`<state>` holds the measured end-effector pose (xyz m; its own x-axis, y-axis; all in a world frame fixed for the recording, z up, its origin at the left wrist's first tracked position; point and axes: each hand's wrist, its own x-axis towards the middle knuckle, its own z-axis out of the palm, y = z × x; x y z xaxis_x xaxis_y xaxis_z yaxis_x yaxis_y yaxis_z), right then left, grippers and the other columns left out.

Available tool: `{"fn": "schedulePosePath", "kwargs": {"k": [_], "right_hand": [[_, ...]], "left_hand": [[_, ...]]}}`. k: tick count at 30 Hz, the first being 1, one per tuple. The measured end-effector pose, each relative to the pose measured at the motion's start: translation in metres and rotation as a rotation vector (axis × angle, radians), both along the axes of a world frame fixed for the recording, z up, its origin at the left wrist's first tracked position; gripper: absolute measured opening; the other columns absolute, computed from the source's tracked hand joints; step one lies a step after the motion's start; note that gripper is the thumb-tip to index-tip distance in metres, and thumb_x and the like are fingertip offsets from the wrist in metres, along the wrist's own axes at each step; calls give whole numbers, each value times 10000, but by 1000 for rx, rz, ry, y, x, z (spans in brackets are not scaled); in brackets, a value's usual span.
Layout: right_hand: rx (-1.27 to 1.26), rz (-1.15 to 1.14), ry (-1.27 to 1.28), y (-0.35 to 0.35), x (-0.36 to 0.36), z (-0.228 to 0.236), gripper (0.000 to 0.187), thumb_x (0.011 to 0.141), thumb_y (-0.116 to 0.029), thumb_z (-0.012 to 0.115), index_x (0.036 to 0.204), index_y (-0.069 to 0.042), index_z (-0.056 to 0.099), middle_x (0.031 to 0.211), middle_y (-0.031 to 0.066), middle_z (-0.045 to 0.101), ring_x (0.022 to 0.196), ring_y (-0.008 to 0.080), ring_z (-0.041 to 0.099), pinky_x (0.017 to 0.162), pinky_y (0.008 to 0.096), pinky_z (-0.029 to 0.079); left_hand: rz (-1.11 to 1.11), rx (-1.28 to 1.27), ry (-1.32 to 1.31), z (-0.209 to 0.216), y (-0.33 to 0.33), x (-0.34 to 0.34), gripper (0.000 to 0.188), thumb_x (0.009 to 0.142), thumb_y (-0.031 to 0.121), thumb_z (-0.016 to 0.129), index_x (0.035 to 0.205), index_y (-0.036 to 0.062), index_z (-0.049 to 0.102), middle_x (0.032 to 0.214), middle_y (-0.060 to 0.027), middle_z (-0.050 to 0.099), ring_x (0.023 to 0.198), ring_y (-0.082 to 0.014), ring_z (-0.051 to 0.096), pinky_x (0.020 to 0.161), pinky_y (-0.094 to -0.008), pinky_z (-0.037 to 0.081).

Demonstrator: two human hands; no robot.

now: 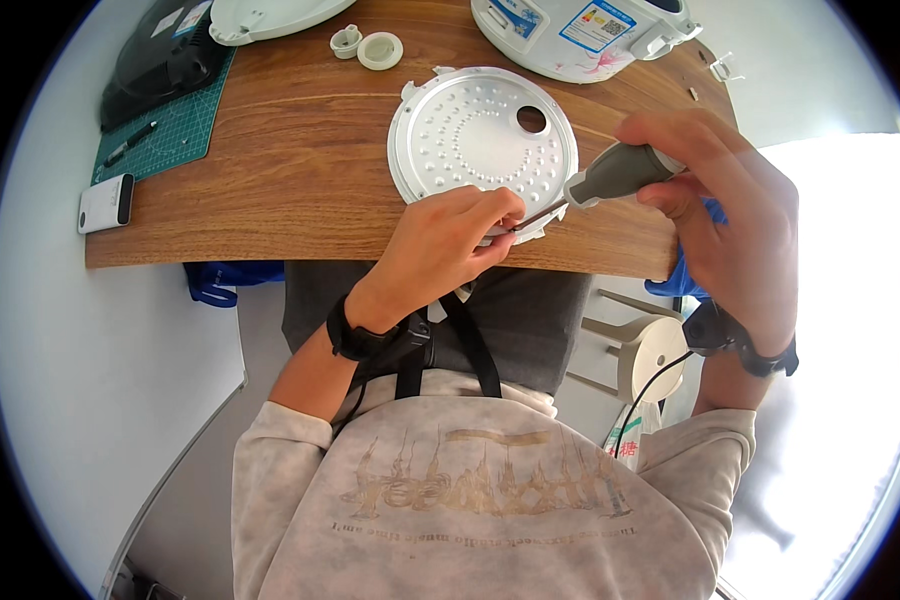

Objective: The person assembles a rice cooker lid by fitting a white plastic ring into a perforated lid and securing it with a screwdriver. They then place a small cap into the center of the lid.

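A round silvery dimpled plate (470,140), like a rice cooker's inner lid, lies on the table with a round hole on its far right side. My right hand (735,205) grips a grey electric screwdriver (615,175). Its thin shaft slants down and left to the plate's near rim. At that spot my left hand (445,235) rests over the rim, thumb and fingers pinched together around the shaft's tip. What the left fingers hold is hidden between them.
A white rice cooker body (570,45) stands at the far right, small white parts (722,68) beside it. Two small round white pieces (380,51), a white lid (270,18) and a black casing (165,65) lie further left. A green cutting mat (185,125) holds a pen (130,143); a power bank (106,204) sits nearby.
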<state>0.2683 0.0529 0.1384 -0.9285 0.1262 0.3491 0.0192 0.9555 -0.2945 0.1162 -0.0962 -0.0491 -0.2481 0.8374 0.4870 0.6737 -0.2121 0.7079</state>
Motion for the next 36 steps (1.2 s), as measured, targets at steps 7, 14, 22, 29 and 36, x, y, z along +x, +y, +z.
{"fn": "schedulePosePath", "kwargs": {"k": [7, 14, 22, 29, 36], "right_hand": [[20, -1, -45, 0, 4, 8, 395, 770, 102, 773, 1150, 3, 728, 1113, 117, 757, 938, 234, 744, 740, 289, 617], [-89, -110, -65, 0, 8, 7, 455, 718, -131, 911, 1120, -20, 732, 1047, 99, 758, 840, 177, 724, 722, 272, 590], [91, -124, 8, -7, -4, -5, 445, 729, -322, 963, 963, -46, 704, 694, 34, 636, 567, 125, 565, 521, 256, 440], [209, -28, 87, -14, -15, -11, 322, 850, -269, 867, 949, -27, 678, 706, 95, 604, 541, 225, 531, 495, 306, 402], [-7, -74, 121, -13, -9, -16, 316, 873, -169, 840, 1127, -27, 716, 924, 81, 684, 736, 153, 634, 603, 271, 492]], "left_hand": [[-26, -17, -24, 1, 3, 1, 254, 861, 97, 815, 1020, 123, 618, 896, -21, 721, 826, -189, 741, 690, -304, 572], [-27, -25, -31, 2, 2, 1, 265, 854, 86, 819, 1028, 123, 623, 917, -16, 727, 864, -181, 755, 708, -298, 581], [-23, 47, -11, -2, 2, 1, 316, 849, 48, 789, 1090, 145, 608, 897, 5, 723, 827, -189, 732, 677, -310, 576], [-13, 30, 59, 3, 0, -1, 224, 869, 98, 783, 1058, 128, 666, 875, -28, 715, 786, -222, 698, 663, -344, 558], [-18, 44, -26, 1, 2, 1, 123, 904, 144, 770, 1009, 99, 725, 850, -56, 709, 760, -243, 680, 654, -344, 545]]}}
